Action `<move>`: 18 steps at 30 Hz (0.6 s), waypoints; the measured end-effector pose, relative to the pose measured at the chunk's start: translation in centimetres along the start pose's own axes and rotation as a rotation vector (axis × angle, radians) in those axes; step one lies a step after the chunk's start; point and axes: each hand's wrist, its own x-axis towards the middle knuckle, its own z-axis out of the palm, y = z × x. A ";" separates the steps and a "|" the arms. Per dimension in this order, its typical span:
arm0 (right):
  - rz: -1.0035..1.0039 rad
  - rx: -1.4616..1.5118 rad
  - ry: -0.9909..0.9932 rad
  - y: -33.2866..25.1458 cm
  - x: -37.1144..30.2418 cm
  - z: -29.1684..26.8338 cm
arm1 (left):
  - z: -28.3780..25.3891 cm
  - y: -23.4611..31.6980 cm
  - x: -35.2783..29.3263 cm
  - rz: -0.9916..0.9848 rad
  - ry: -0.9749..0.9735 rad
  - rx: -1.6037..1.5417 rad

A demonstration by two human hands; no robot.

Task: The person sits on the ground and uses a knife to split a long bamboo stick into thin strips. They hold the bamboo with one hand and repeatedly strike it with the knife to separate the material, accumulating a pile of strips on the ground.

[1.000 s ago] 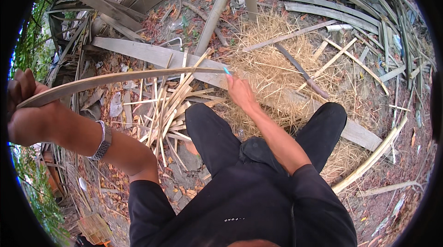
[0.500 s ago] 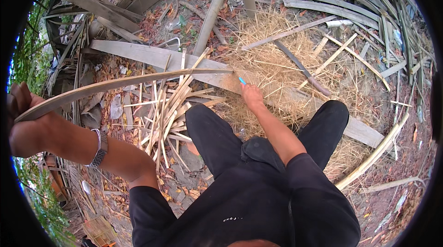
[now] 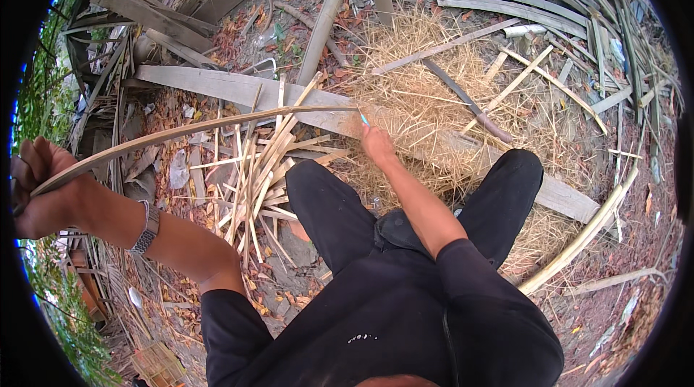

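Note:
My left hand [image 3: 37, 186], far out at the left rim, grips one end of a long thin bamboo strip [image 3: 195, 130] that bows across to the right. My right hand [image 3: 376, 142] is stretched forward above my knees and holds a small light-blue pen or marker [image 3: 363, 119], its tip at the strip's far end. A metal watch [image 3: 147, 228] sits on my left wrist. I am seated, in black trousers and a black shirt.
Several split bamboo slivers [image 3: 256, 177] lie piled on the ground before my left knee. A long flat plank [image 3: 231, 87] runs across behind them. A long knife [image 3: 466, 101] rests on dry straw [image 3: 426, 90]. Poles, boards and scrap wood ring the spot.
My left hand has pulled the strip further left and lower toward the rim. My right hand with the blue pen has stayed near the strip's right end, shifting slightly forward.

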 end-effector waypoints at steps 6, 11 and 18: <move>0.081 0.080 -0.064 -2.5 1.1 -1.4 | 1.0 0.8 -2.0 -0.031 -0.130 -0.018; 0.126 0.121 -0.058 -1.8 0.2 0.3 | -1.9 0.3 -0.4 -0.133 -0.410 -0.435; 0.108 0.122 -0.062 -1.4 -1.3 0.5 | -2.4 0.6 0.0 -0.178 -0.607 -0.697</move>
